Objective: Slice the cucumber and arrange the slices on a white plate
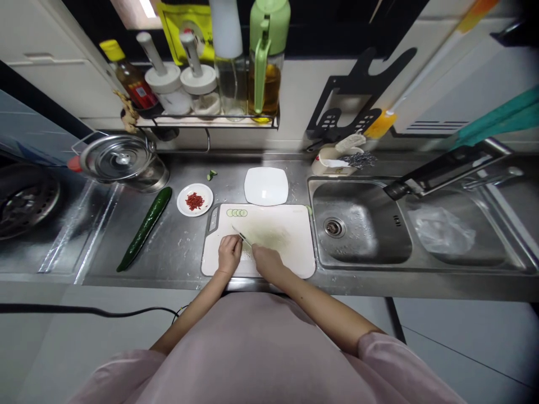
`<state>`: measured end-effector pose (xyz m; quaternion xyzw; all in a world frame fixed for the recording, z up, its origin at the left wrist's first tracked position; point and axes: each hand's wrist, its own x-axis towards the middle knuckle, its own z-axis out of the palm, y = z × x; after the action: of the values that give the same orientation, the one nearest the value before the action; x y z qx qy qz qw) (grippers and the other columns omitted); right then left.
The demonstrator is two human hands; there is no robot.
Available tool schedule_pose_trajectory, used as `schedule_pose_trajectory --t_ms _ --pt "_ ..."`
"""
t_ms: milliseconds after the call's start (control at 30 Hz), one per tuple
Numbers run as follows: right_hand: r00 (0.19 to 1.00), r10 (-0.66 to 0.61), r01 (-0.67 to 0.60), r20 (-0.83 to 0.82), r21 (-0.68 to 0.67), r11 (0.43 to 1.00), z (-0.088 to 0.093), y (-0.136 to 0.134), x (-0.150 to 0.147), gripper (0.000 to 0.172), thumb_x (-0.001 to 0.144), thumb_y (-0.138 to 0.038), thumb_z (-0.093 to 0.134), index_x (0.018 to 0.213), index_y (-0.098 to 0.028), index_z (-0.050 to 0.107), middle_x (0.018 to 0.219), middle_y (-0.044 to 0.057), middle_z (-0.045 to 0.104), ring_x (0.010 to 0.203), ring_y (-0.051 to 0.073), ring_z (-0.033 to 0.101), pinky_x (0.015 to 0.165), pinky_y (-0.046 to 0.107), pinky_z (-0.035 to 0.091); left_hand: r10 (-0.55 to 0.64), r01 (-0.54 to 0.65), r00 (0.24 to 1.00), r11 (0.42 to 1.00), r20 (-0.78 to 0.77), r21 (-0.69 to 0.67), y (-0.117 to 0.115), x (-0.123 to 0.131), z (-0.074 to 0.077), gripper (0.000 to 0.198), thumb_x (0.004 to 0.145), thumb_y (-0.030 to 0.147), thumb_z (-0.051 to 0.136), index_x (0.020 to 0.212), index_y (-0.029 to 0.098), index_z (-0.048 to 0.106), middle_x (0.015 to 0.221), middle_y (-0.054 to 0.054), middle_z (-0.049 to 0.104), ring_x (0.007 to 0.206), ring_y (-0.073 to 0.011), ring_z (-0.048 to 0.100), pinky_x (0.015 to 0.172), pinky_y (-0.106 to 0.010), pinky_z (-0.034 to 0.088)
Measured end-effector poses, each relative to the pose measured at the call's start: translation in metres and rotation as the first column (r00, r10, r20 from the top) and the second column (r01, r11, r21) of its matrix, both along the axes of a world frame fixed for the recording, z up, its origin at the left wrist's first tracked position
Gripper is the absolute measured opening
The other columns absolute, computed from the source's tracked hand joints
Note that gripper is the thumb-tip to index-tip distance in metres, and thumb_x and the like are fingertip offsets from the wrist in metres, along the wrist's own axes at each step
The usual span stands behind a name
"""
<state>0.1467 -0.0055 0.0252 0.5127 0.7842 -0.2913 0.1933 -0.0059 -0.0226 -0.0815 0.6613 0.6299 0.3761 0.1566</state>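
Note:
My right hand [269, 262] grips a small knife [245, 239] over the white cutting board [295, 224], its blade pointing up and left. Beside the blade, my left hand [229, 253] rests on the board with its fingers curled down; whatever lies under them is hidden. Small chopped bits [246, 253] are scattered between my hands. Several thin cucumber slices [237, 212] lie in an overlapping row near the board's upper left. A greenish wet smear covers the board's middle. Behind the board sits a white square plate [266, 185].
To the left are a whole cucumber [145, 227], a white plate [182, 200] of chopped red pieces [194, 201] and a lidded steel pot [147, 171]. Cucumber ends [211, 174] lie behind. A double sink [360, 224] adjoins on the right. Bottles and jars fill the wall rack [236, 122].

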Motion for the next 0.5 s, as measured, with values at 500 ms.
schedule_pose_trajectory --t_ms 500 --pt "0.999 -0.001 0.003 -0.044 0.03 1.0 -0.016 0.012 -0.003 0.031 0.09 -0.005 0.036 0.116 -0.014 0.049 0.1 0.013 0.069 0.099 0.023 0.066 0.077 0.031 0.048 -0.007 0.007 1.0 1.0 0.015 0.023 0.0 0.0 -0.001 0.018 0.094 0.023 0.047 0.089 0.02 0.064 0.085 -0.006 0.065 0.085 -0.0191 0.057 0.079 -0.033 0.044"
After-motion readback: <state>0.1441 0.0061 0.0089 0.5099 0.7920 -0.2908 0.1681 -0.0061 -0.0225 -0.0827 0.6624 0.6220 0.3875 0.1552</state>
